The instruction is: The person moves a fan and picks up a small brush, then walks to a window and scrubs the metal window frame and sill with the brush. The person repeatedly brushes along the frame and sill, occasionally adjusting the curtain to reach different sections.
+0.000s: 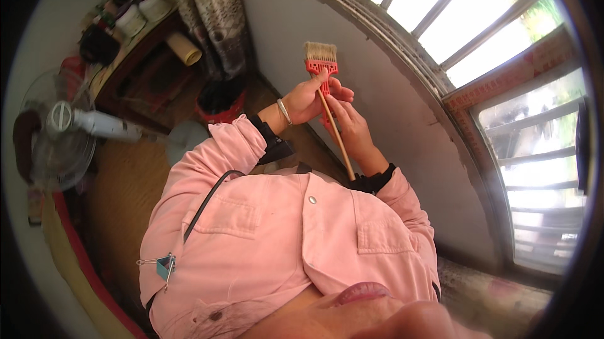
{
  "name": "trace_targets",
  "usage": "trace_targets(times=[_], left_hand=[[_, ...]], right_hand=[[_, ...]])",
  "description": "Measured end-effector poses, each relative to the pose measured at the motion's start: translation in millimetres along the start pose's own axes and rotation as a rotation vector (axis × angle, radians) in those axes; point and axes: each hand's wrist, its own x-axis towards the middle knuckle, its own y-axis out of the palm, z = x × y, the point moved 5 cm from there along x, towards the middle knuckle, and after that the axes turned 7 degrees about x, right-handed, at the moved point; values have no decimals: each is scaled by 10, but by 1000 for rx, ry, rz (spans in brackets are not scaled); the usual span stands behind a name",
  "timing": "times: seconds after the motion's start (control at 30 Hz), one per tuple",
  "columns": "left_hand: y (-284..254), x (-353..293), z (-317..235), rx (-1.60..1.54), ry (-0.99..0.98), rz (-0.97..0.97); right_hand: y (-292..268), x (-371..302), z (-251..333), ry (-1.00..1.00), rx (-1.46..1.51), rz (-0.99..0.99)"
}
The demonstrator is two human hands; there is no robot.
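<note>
A paintbrush (321, 54) with pale bristles and a red plastic handle is held upright in front of my chest, bristles at the top. A thin wooden stick (341, 144) runs along its handle and down toward my right cuff. My left hand (302, 101), with a silver bracelet at the wrist, is closed on the red handle, its thumb pressed just below the bristles. Lower down, my right hand (355, 131) has its fingers at the handle's lower end and the stick. Part of the handle is hidden by my fingers.
A grey wall (390, 125) and a barred window (535, 175) stand close on the right. To the left are a standing fan (63, 125), a wooden desk (135, 46) with white tubs, and a red bin (220, 109) with a black liner. A patterned curtain (211, 15) hangs at the back.
</note>
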Motion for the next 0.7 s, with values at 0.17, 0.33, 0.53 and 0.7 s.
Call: trace_targets(times=[0.17,0.33,0.53,0.7], left_hand=[[-326,215,-549,-3,-64,104],[-608,232,-1098,-47,-280,339],[-1530,403,-2149,400,152,-276],[-2038,336,-2941,1081,622,-900]], right_hand=[[192,648,-187,45,-205,22],[-388,1184,-83,-23,-332,-273],[-1530,1063,-361,473,-6,-482],[-1819,1033,-498,609,-274,-299]])
